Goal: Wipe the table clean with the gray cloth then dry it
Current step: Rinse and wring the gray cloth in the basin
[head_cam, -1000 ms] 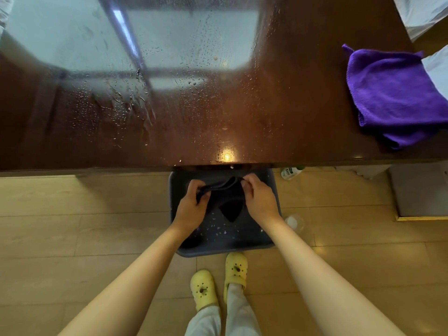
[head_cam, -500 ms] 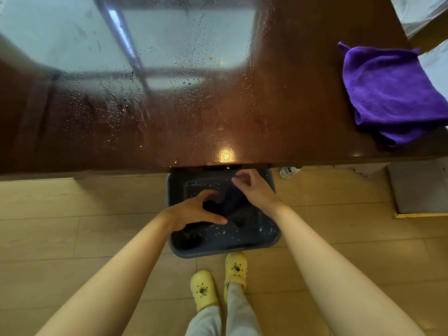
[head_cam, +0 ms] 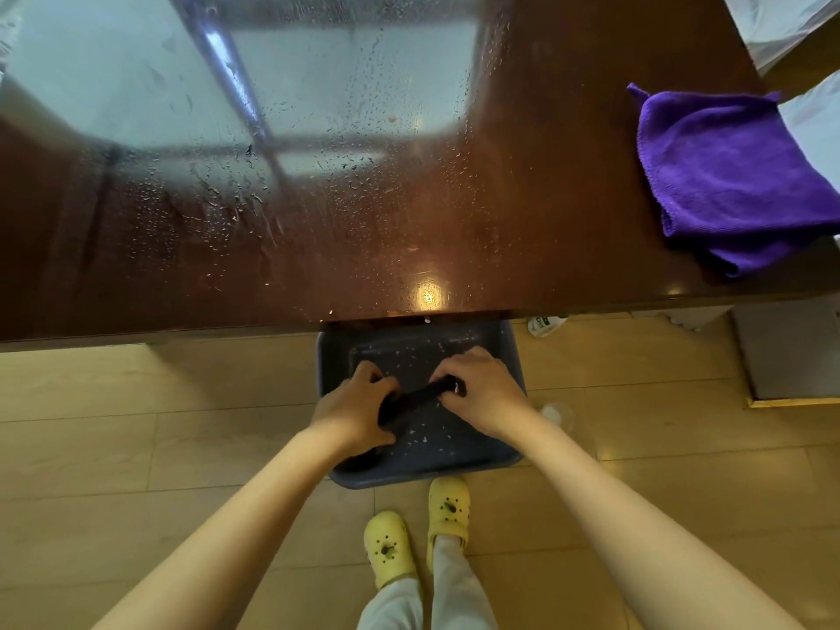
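Observation:
The dark gray cloth [head_cam: 416,397] is rolled into a tight twisted rope over a blue-gray basin [head_cam: 509,352] on the floor. My left hand [head_cam: 352,409] is shut on its left end and my right hand [head_cam: 484,393] on its right end. The brown glossy table [head_cam: 522,197] stretches across the upper view, and its middle and left are covered in water droplets. A purple towel [head_cam: 727,175] lies folded on the table's right side.
The basin sits half under the table's front edge, with white flecks in it. My yellow clogs [head_cam: 418,529] stand just behind the basin on the wooden floor. A white bottle [head_cam: 547,324] lies under the table. A gray cabinet base [head_cam: 786,352] stands at right.
Earlier both hands held the cloth stretched open, then reached down into the basin. Now they hold it again, bunched and twisted between them.

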